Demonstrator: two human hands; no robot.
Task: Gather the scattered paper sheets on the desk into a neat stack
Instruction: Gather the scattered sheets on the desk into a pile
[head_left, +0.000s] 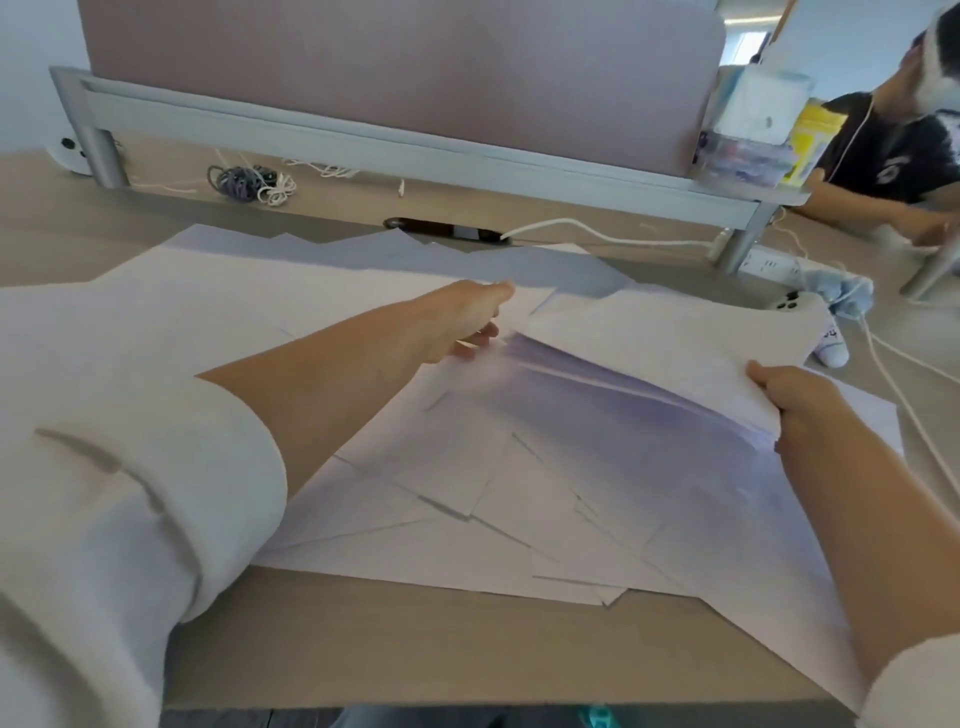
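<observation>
- The right grip (795, 402) holds the near right corner of a lifted bundle (675, 338) of white sheets. The thumb lies on top and the fingers are curled below the bundle.
- This bundle is tilted: its right part is up in the air, and its left end goes down toward the other hand.
- The left grip (467, 322) reaches forward over the papers, just beside the left end of the bundle. It pinches the edge of a single sheet (530, 306) between the thumb above and the fingers below. This place is blurred, so I cannot tell if the sheet belongs to the bundle.
- Many scattered sheets (467, 493) are spread flat on the bench (415, 649). They overlap at different angles, under both arms and under the bundle.
- A wide light sleeve (130, 519) is pushed up on the left forearm.
- Behind the papers stands a divider panel (363, 78) on a grey rail (363, 135).
- A coiled bundle of cables (244, 184) lies under the rail at the far left.
- A white cable (597, 234) goes to the right toward a power strip (769, 265).
- A white phone (795, 304) lies just behind the far right corner of the bundle.
- At the far right, a clear container (748, 145) and a yellow box (815, 135) stand near another person (893, 150) in a dark shirt.
</observation>
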